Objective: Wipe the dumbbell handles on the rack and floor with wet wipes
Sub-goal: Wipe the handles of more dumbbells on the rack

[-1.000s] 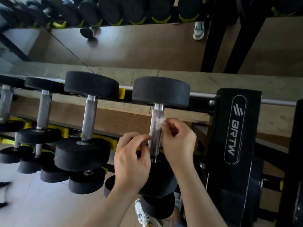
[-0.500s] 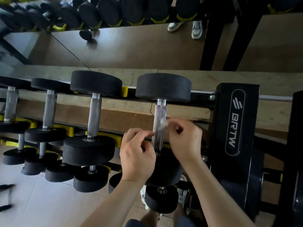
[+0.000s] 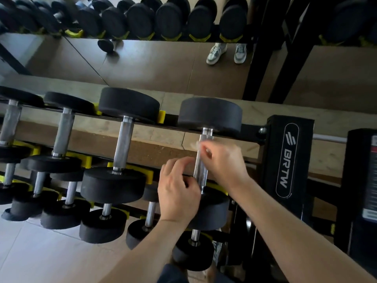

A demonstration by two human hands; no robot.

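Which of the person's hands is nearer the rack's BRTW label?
Right. The right hand grips the handle of the dumbbell beside the BRTW label; the left hand sits beyond that handle, farther away.

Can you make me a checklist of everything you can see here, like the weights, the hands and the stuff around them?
Surface: pale tiled floor beneath a black rack marked BRTW.
Job's things: the end dumbbell's metal handle is being wiped; a white wet wipe is pressed to its upper part. More dumbbells sit in yellow cradles on several tiers.
Clutter: nothing seen.
Grippers: right hand pinches the wipe against the handle; left hand is by the handle's lower part, fingers curled, contact unclear.
Cables: nothing seen.
Surroundings: a mirror behind the rack reflects dumbbells and a pair of sneakers.
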